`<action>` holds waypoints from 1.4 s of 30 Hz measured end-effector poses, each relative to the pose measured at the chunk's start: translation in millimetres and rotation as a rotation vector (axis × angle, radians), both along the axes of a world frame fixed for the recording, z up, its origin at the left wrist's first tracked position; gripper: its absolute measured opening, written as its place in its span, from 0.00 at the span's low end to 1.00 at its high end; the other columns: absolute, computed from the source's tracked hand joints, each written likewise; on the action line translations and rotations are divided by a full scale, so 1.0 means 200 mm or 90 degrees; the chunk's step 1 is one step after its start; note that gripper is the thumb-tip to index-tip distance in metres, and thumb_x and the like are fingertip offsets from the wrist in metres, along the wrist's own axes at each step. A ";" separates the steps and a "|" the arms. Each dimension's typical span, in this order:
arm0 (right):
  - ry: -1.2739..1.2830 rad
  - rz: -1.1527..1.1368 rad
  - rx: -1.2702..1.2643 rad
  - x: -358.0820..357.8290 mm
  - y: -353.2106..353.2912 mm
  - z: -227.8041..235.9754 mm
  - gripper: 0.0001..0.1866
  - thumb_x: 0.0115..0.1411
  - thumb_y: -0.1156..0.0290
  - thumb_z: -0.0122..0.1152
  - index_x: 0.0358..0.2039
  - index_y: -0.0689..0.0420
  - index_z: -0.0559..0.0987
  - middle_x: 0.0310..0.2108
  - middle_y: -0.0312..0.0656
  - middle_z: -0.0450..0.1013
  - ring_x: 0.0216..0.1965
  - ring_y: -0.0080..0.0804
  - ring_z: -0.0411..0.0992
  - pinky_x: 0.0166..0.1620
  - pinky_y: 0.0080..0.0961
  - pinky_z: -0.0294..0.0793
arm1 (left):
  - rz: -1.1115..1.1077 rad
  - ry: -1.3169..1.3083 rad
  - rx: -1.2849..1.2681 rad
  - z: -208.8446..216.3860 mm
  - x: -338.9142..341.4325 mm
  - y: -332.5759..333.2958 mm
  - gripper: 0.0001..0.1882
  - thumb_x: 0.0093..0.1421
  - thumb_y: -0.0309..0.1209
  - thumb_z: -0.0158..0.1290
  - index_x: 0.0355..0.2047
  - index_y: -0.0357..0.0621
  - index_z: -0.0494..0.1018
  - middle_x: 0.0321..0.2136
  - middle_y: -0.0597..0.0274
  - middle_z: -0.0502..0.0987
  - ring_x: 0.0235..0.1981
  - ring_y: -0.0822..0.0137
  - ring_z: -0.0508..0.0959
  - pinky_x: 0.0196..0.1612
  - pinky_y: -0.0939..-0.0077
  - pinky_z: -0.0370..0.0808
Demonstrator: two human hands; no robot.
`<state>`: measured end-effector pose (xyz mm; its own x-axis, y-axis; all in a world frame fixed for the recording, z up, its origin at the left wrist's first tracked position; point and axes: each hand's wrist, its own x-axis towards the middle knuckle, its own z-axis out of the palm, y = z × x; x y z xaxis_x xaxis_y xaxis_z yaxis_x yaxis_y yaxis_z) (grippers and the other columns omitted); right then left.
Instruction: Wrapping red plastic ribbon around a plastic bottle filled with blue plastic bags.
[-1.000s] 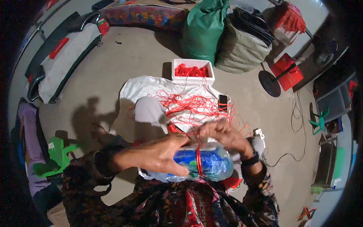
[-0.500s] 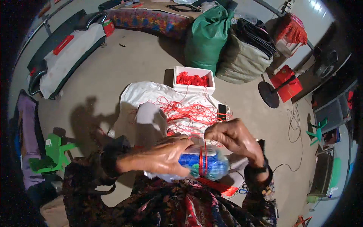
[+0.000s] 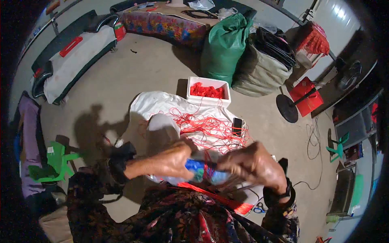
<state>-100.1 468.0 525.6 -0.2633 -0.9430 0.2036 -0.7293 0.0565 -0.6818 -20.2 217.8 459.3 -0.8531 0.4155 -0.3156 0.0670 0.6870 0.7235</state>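
Note:
A blue bundle in clear plastic (image 3: 194, 165) lies across my lap, with turns of red string (image 3: 208, 171) round its middle. My left hand (image 3: 164, 163) is closed round the bundle's left end. Curled and smeared by motion, my right hand (image 3: 255, 164) is over the bundle's right part; the string at its fingertips is hard to make out. Beyond the hands, a loose tangle of red string (image 3: 202, 126) spreads over a white sheet (image 3: 152, 101). A hank of straight red strands (image 3: 243, 208) lies under the bundle, beside blue-handled scissors (image 3: 259, 208).
A white foam box (image 3: 208, 99) with red string stands at the sheet's far edge. A phone (image 3: 237, 126) lies on the sheet. Farther off are a green sack (image 3: 223, 50), a pale sack (image 3: 259, 73) and a fan base (image 3: 287, 108). A green stool (image 3: 56, 162) is at left.
My right hand has come down from above the bundle, where it pulled the string taut, to its right part. The left hand has risen slightly and tightened its curl. The view has tipped slightly.

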 end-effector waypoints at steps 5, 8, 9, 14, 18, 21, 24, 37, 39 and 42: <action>-0.428 -0.098 -0.001 -0.17 0.04 -0.48 0.08 0.64 0.70 0.58 0.35 0.61 0.79 0.32 0.33 0.77 0.35 0.24 0.74 0.40 0.24 0.74 | -0.031 0.195 0.116 0.14 0.03 0.02 0.46 0.41 0.44 0.68 0.56 0.31 0.64 0.50 0.43 0.71 0.52 0.55 0.72 0.56 0.65 0.68; -0.411 -0.098 -0.081 0.00 0.07 -0.65 0.08 0.60 0.74 0.59 0.39 0.62 0.80 0.34 0.35 0.79 0.34 0.28 0.76 0.42 0.28 0.76 | 0.162 -0.084 0.465 0.18 0.02 -0.08 0.42 0.40 0.32 0.69 0.56 0.33 0.65 0.50 0.53 0.72 0.53 0.70 0.69 0.57 0.71 0.66; -0.416 -0.100 -0.049 0.05 0.09 -0.69 0.09 0.59 0.74 0.59 0.40 0.62 0.80 0.35 0.38 0.79 0.34 0.32 0.77 0.42 0.30 0.76 | 0.160 -0.096 0.380 0.16 -0.05 -0.11 0.42 0.41 0.34 0.69 0.56 0.33 0.66 0.49 0.52 0.72 0.53 0.67 0.70 0.56 0.69 0.67; -0.074 -0.005 0.115 0.08 0.02 -0.17 0.08 0.62 0.70 0.59 0.38 0.60 0.80 0.36 0.44 0.79 0.34 0.42 0.79 0.38 0.32 0.78 | 0.077 0.163 0.038 -0.11 -0.08 -0.20 0.40 0.40 0.46 0.65 0.51 0.33 0.68 0.46 0.43 0.71 0.50 0.51 0.72 0.53 0.60 0.69; -0.151 -0.008 0.006 -0.07 -0.14 -0.03 0.11 0.63 0.67 0.59 0.34 0.63 0.81 0.30 0.44 0.79 0.32 0.32 0.78 0.37 0.28 0.76 | -0.003 0.075 0.142 -0.07 0.02 -0.04 0.39 0.42 0.42 0.63 0.52 0.32 0.67 0.43 0.44 0.71 0.48 0.51 0.72 0.52 0.62 0.68; -0.321 -0.115 0.041 -0.19 -0.08 -0.29 0.10 0.66 0.66 0.58 0.35 0.59 0.81 0.30 0.35 0.78 0.33 0.21 0.73 0.38 0.22 0.73 | -0.050 0.170 0.230 0.09 0.03 0.05 0.37 0.44 0.38 0.63 0.52 0.31 0.66 0.41 0.48 0.71 0.47 0.53 0.72 0.52 0.65 0.68; -0.403 -0.086 -0.093 -0.08 -0.02 -0.60 0.10 0.65 0.66 0.59 0.36 0.59 0.82 0.32 0.34 0.78 0.35 0.22 0.73 0.42 0.22 0.72 | 0.051 0.051 0.403 0.09 0.03 -0.07 0.42 0.41 0.42 0.69 0.55 0.36 0.68 0.53 0.48 0.71 0.52 0.64 0.72 0.56 0.68 0.68; -0.300 -0.099 0.066 -0.19 -0.12 -0.21 0.08 0.61 0.71 0.61 0.38 0.61 0.81 0.34 0.38 0.79 0.35 0.23 0.75 0.40 0.25 0.74 | -0.032 0.238 0.212 0.08 0.07 0.02 0.37 0.42 0.41 0.67 0.49 0.34 0.68 0.42 0.47 0.71 0.48 0.52 0.72 0.53 0.61 0.68; -0.462 -0.093 -0.007 -0.16 -0.09 -0.42 0.11 0.60 0.70 0.64 0.41 0.61 0.81 0.37 0.34 0.79 0.39 0.21 0.75 0.43 0.24 0.74 | 0.004 0.262 0.291 0.17 0.08 -0.03 0.35 0.43 0.36 0.65 0.49 0.32 0.68 0.41 0.49 0.70 0.47 0.56 0.71 0.53 0.63 0.67; -0.420 -0.110 0.041 -0.01 -0.01 -0.68 0.10 0.62 0.68 0.62 0.41 0.60 0.80 0.36 0.38 0.79 0.38 0.27 0.76 0.42 0.28 0.74 | 0.173 -0.027 0.385 0.26 0.00 -0.20 0.34 0.42 0.37 0.65 0.50 0.35 0.69 0.38 0.48 0.71 0.46 0.57 0.73 0.51 0.64 0.69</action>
